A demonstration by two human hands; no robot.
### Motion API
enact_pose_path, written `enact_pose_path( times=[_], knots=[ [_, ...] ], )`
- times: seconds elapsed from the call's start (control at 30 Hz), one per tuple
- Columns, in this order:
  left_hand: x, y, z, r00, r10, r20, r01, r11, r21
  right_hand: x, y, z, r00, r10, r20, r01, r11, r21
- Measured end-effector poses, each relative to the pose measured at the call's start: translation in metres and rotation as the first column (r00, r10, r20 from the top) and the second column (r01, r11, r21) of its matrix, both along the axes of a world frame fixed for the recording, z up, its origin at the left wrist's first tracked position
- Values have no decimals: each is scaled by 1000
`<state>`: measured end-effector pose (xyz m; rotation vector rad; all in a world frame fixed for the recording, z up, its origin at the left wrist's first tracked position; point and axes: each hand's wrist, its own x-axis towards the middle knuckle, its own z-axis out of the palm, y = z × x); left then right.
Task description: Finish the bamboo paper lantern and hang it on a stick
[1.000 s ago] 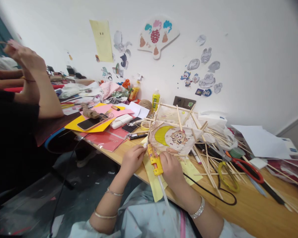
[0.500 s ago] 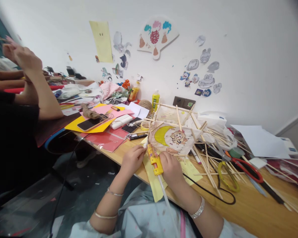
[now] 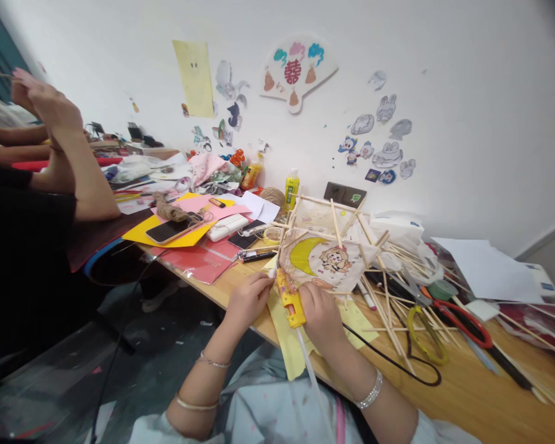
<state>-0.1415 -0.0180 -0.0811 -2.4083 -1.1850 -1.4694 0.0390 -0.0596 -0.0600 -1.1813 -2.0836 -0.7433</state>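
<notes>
Pinching w/ L hand, on what unclear, just beside yellow patterned plastic glue gun. Gripping gun w/ R hand, aiming it nr L edge of wood-stick frame w/ white moon-painted panel, on tan wooden counter.

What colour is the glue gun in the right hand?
The glue gun is bright yellow with small darker markings, best seen in the head view.

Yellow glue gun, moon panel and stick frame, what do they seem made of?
Yellow patterned glue gun: probably plastic, smooth and slightly glossy. White panel with yellow moon: matte, thin, drawn on; cloth or paper, unclear which. Pale stick frame: likely bare wood, dull tan.
</notes>
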Motion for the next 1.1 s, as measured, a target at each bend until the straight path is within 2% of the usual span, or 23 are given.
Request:
enact_pose_path(
  times=[0.3,0.6,1.1],
  knots=[
    [1,-3,4,1000,5,-18,-5,1000,2,1,7,7,1000,17,2,-17,1000,16],
    [0,-2,3,1000,3,-16,-3,1000,3,3,7,9,996,45,-72,-39,997,73],
    [0,-2,3,1000,1,-7,-1,1000,7,0,7,8,988,61,-144,-50,996,75]
  ],
)
